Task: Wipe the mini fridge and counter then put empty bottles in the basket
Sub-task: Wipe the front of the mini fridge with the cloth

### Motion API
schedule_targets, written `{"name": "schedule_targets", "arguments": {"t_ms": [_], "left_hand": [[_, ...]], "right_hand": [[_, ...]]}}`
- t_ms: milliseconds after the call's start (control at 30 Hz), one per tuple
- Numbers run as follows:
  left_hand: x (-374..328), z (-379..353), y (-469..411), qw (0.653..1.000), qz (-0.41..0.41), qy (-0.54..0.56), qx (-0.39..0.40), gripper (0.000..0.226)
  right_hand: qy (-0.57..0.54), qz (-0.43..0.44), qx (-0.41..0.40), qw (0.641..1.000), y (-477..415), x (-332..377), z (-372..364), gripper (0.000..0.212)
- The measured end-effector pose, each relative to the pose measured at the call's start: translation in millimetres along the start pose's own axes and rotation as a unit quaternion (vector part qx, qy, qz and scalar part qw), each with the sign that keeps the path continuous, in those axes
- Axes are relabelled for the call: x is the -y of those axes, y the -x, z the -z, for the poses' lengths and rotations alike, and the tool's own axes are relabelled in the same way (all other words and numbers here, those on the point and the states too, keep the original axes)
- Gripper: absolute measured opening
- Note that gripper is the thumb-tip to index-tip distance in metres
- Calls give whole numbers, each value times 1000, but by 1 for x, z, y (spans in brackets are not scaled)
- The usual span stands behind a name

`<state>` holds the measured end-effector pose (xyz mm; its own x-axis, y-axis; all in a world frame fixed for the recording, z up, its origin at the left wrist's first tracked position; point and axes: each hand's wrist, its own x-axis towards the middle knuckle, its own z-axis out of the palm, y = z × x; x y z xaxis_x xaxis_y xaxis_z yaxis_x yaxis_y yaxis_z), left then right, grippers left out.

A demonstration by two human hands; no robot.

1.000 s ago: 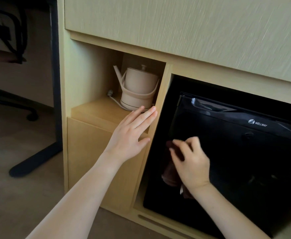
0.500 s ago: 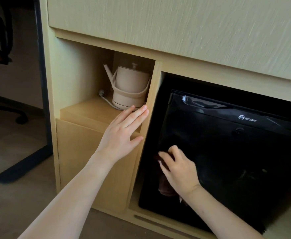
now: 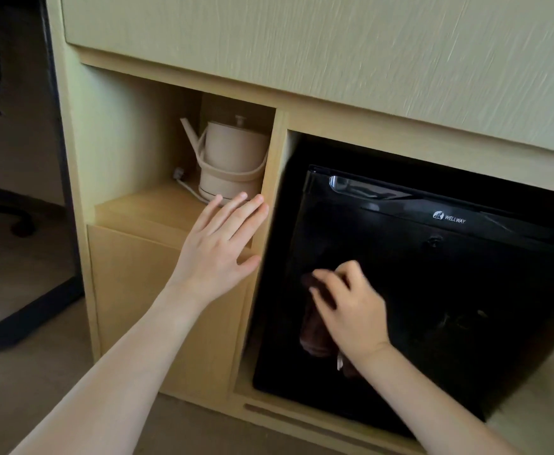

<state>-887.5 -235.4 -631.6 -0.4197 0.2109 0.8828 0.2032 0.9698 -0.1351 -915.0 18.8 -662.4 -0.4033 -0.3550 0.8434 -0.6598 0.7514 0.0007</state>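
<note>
Against the black mini fridge (image 3: 449,290) door, low on its left side, the right hand (image 3: 351,313) curls its fingers (image 3: 326,280) round a dark cloth (image 3: 315,326) and presses it to the panel. Beside the fridge, the left hand (image 3: 218,251) is flat with its fingers (image 3: 233,215) straight and slightly spread, at the wooden divider (image 3: 274,159), just below a beige kettle (image 3: 233,156) on the shelf (image 3: 144,208).

A pale wooden cabinet (image 3: 131,290) is seen filling most of the view, topped by a broad, grained front panel (image 3: 301,44). In its open niche (image 3: 137,142) a beige kettle (image 3: 233,159) is set on the shelf (its white cord (image 3: 183,183) trails to the left). Further left, a dark desk leg (image 3: 62,159) and a chair base (image 3: 22,224) are planted on a dim brownish floor (image 3: 22,389).
</note>
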Motion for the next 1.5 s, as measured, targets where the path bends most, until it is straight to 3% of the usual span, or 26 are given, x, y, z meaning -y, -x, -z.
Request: {"name": "schedule_targets", "arguments": {"t_ms": [67, 167, 400, 533, 600, 700, 800, 867, 933, 1000, 1067, 1133, 1333, 1500], "left_hand": [[-6, -2, -4, 1000, -7, 9, -6, 76], [-23, -9, -15, 999, -29, 23, -5, 78], [-68, -34, -25, 996, -67, 49, 13, 86], [-69, -40, -22, 996, -51, 66, 11, 87], [-69, -41, -22, 996, -52, 68, 12, 85], [-69, -43, -21, 996, -50, 73, 10, 84], [-68, -44, -21, 996, -50, 77, 10, 85], [-68, -43, -21, 996, -48, 79, 13, 86], [-68, -41, -22, 996, -48, 74, 15, 87], [-67, -41, -23, 996, -52, 68, 12, 89], [-67, -42, -22, 996, -52, 66, 6, 88], [-70, -43, -21, 997, -43, 66, 4, 87], [-85, -40, -22, 997, -19, 71, -10, 84], [-85, -39, -25, 998, -27, 54, -12, 84]], "right_hand": [[-19, -47, -59, 997, -17, -13, 18, 26], [-4, -53, -74, 996, -16, -20, 24, 28], [63, 58, 62, 994, 35, -26, 14, 29], [18, -60, -54, 997, -2, -45, 42, 27], [13, -76, -85, 993, -13, -50, 47, 27], [44, -30, -43, 998, 11, -46, 35, 26], [107, 80, 62, 989, 51, -45, 23, 30], [102, 94, 101, 985, 56, -48, 28, 34], [61, 31, 57, 996, 42, -50, 36, 29], [12, -77, -46, 996, 14, -55, 48, 25], [5, -113, -119, 986, -6, -60, 54, 25], [12, -90, -115, 989, -2, -63, 50, 26], [49, -19, 20, 998, 43, -63, 41, 26], [-2, -120, -93, 988, -6, -76, 75, 27]]}}
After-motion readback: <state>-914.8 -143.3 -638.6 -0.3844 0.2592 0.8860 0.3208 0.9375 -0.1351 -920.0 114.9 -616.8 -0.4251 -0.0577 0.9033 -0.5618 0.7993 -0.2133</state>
